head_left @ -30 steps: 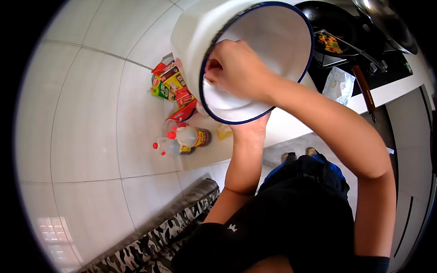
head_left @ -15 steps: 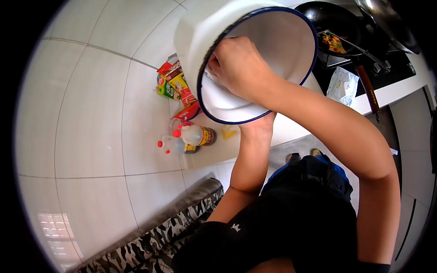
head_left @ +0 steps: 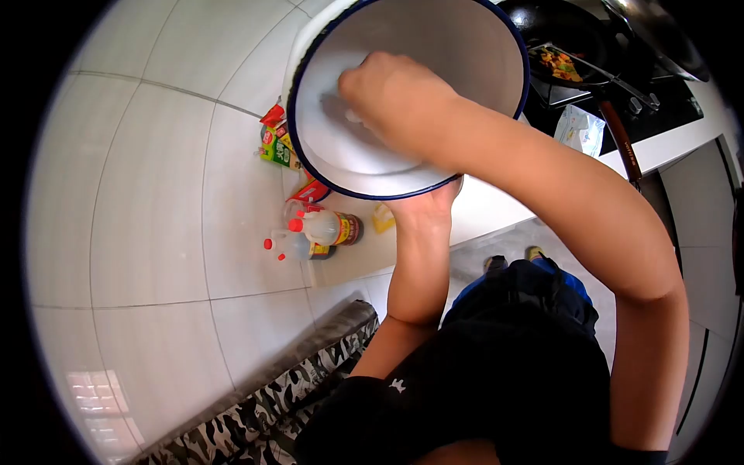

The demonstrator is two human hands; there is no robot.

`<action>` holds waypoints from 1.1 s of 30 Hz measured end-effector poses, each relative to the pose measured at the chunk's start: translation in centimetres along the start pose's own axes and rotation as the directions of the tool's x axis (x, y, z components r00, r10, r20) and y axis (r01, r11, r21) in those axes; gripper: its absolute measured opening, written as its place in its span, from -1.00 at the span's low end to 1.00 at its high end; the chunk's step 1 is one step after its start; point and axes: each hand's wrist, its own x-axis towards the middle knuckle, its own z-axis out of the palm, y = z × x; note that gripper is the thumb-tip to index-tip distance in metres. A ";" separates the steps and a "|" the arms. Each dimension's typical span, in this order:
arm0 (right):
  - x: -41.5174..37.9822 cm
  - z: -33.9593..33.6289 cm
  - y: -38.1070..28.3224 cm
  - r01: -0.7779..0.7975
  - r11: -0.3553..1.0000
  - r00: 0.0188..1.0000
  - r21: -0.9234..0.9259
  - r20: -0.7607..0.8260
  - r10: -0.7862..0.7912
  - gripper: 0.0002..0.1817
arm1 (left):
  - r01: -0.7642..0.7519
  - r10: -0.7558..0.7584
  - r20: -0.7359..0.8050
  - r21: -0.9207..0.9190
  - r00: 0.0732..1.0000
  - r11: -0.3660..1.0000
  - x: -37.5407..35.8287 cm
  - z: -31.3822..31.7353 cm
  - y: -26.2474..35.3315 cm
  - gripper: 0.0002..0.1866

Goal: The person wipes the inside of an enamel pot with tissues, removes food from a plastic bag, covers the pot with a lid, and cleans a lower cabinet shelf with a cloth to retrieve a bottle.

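A white enamel basin (head_left: 477,66) with a dark blue rim is tilted toward me at the top middle, and I look into it. My right hand (head_left: 391,97) is inside it with curled fingers, close to the inner wall. A small bit of white wad (head_left: 353,116), cloth or tissue, shows beneath those fingers; the rest is hidden. Under the basin's lower edge, my left hand (head_left: 425,201) supports it from below. Its fingers are out of sight behind the basin.
A black wok (head_left: 558,27) with food and a spatula (head_left: 612,77) stands on the stove at the right. A white plastic packet (head_left: 580,130) lies beside it. Sauce bottles (head_left: 329,227) and colourful seasoning packets (head_left: 279,147) stand left, near the tiled wall.
The basin has moved up and left, and its opening faces me more. My right hand has shifted slightly left and up within it, blurred by motion.
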 end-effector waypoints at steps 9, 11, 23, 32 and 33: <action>-1.9 -1.2 -0.4 0.065 0.849 0.994 0.525 0.036 -0.098 -0.88 | -0.175 0.161 0.094 0.161 0.982 0.971 0.7 -0.9 0.6 -0.50; -1.9 -0.3 -1.5 -0.044 0.919 0.999 0.392 0.037 0.033 -0.87 | -0.185 0.172 0.077 0.239 0.982 0.953 0.7 -1.5 0.4 -0.50; -0.9 3.0 1.6 0.165 0.984 0.862 -0.063 -0.476 -0.175 -0.88 | -0.127 0.113 0.060 0.566 0.992 0.814 1.2 -3.6 1.0 -0.45; -0.1 2.7 1.9 0.121 0.983 0.980 -0.137 -0.144 -0.140 -0.86 | -0.008 -0.018 0.057 0.422 0.998 0.907 0.7 0.9 4.3 -0.39; 0.0 3.0 2.1 0.127 0.990 0.964 -0.054 -0.228 -0.136 -0.86 | -0.012 0.004 0.020 0.409 1.000 0.913 1.0 1.0 4.2 -0.39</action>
